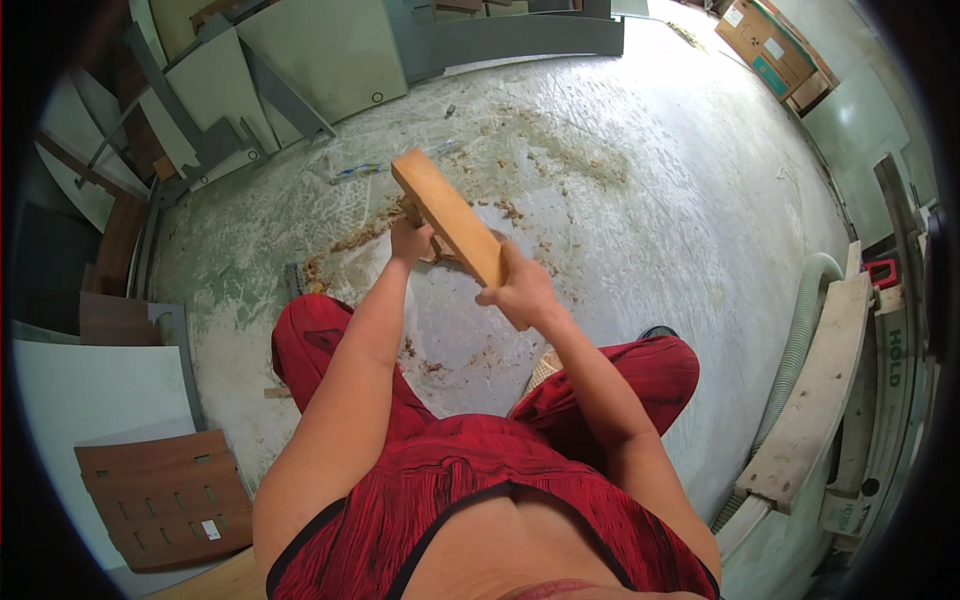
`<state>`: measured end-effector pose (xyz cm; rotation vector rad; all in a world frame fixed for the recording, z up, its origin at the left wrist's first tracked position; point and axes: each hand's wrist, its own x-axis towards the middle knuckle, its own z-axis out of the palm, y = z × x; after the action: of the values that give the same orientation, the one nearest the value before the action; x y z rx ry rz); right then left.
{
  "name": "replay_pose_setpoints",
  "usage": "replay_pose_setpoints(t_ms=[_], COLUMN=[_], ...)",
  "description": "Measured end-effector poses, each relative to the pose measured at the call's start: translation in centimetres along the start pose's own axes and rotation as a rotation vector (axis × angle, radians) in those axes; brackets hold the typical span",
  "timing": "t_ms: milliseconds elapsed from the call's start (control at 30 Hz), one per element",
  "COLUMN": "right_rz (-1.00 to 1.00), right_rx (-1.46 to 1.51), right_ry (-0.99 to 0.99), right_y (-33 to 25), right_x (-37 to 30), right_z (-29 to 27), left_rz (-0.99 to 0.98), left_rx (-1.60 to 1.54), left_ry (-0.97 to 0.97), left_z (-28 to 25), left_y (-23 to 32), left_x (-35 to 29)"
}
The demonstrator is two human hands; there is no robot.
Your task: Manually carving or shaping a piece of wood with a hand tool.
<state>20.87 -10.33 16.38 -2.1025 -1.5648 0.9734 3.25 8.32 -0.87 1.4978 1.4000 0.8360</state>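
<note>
A long, light-brown wooden block (447, 212) slants across the middle of the view, its far end up and to the left. My right hand (522, 288) is closed around the block's near end, with the thumb on the near side. Beside the block's left edge, lower than its far half, is my left hand (410, 241). Its fingers are curled, and the block partly hides them and whatever they grip. Wood shavings (352, 240) lie scattered on the floor around both hands.
Below is a scuffed concrete floor (700, 200). Grey and white panels (310, 60) lean at the back left; a slotted brown board (165, 500) lies near left. A ribbed hose (800, 350) and wooden plank (815, 400) stand at right, a cardboard box (765, 45) far right.
</note>
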Motion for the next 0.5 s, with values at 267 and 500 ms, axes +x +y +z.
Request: replay_pose_setpoints(t_ms=[267, 500], right_rz=[-0.408, -0.116], right_rx=[0.375, -0.006], right_ry=[0.325, 0.003], right_y=[-0.9, 0.0], right_x=[-1.1, -0.1], right_z=[0.4, 0.4], left_rz=[-0.103, 0.252], left_rx=[0.142, -0.224], left_ry=[-0.013, 0.151], left_z=[0.4, 0.1], left_y=[0.8, -3.2], left_x=[0.4, 1.2])
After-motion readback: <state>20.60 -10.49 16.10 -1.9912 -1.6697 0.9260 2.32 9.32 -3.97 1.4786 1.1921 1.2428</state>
